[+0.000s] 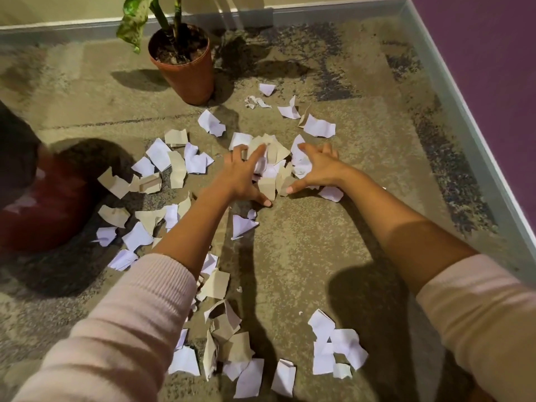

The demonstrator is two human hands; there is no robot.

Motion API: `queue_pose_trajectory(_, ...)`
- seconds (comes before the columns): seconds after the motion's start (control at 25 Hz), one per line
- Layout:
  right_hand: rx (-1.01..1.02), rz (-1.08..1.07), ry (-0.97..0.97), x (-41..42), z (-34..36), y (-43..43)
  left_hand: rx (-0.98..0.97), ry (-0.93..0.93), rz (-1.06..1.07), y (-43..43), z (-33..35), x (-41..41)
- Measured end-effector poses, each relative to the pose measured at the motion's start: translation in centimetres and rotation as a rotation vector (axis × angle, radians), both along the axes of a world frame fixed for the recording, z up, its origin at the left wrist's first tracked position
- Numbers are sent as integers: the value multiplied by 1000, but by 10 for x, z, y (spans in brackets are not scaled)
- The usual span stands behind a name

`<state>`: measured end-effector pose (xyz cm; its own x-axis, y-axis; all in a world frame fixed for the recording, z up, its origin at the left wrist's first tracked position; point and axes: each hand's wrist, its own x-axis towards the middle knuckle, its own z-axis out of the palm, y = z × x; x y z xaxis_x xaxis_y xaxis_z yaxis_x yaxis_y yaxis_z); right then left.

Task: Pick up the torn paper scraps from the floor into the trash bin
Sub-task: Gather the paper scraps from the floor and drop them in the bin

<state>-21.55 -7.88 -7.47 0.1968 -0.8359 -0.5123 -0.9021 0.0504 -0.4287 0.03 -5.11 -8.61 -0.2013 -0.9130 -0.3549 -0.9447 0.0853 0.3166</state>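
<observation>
Torn white and tan paper scraps lie scattered over the carpet. A heap of scraps (pixel 275 161) sits in the middle, between my two hands. My left hand (pixel 240 175) lies on the heap's left side, fingers spread and curled over the pieces. My right hand (pixel 316 166) cups the heap's right side, thumb on the floor. More scraps lie at the left (pixel 171 161), near my left sleeve (pixel 223 323) and at the bottom right (pixel 333 343). The dark red trash bin (pixel 49 204) stands at the far left, partly hidden by a dark blurred shape.
A terracotta pot with a plant (pixel 185 62) stands behind the scraps. A grey skirting board (pixel 464 120) runs along the back and right walls. Several scraps (pixel 316 126) lie beyond the heap toward the pot.
</observation>
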Motion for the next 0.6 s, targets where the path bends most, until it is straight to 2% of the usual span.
queue_pose_trajectory(0.12,-37,27,-69,23,-2,2,-40,4,-21,3,-4,-6)
queue_pose_trajectory(0.28,-110,57,-59,41,-10,6,-85,76,20,4,-8,-6)
queue_pose_trajectory(0.48,-177,-23,-82,44,-16,17,-152,214,152,10,-9,-7)
queue_pose_trajectory(0.6,-245,-112,-115,46,-18,29,-185,236,185,21,-6,-6)
